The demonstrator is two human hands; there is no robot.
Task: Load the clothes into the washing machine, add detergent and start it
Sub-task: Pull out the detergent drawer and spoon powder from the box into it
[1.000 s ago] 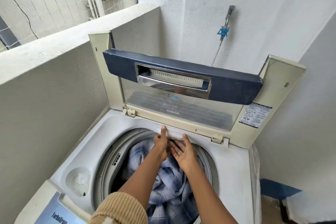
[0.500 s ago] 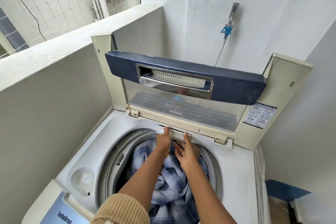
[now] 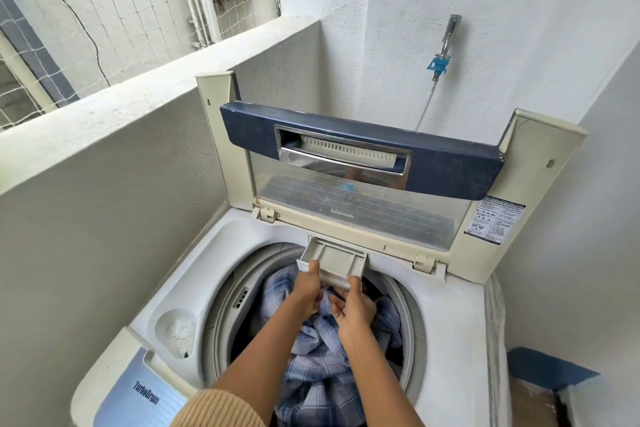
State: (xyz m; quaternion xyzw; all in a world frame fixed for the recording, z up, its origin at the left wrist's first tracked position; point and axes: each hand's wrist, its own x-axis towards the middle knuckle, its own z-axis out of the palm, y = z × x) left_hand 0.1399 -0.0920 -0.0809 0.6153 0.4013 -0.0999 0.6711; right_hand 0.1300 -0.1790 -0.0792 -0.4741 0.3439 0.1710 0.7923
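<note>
A white top-loading washing machine point(image 3: 450, 329) stands with its lid point(image 3: 363, 163) folded upright at the back. Blue checked clothes point(image 3: 322, 367) fill the drum. A white detergent drawer point(image 3: 332, 262) sticks out from the back rim over the drum. My left hand point(image 3: 306, 289) grips the drawer's front left corner, thumb on top. My right hand point(image 3: 355, 303) holds the front right corner, thumb on the front edge and fingers curled underneath.
A grey parapet wall point(image 3: 104, 218) runs close along the left. A tap with a blue fitting point(image 3: 439, 64) and hose hangs on the white back wall. The blue control panel point(image 3: 145, 395) sits at the near left, with a round recess point(image 3: 175, 331) beside it.
Both hands gripped the drawer front at the back rim and pulled it toward me; the drawer, shut a second ago, now stands out over the drum.
</note>
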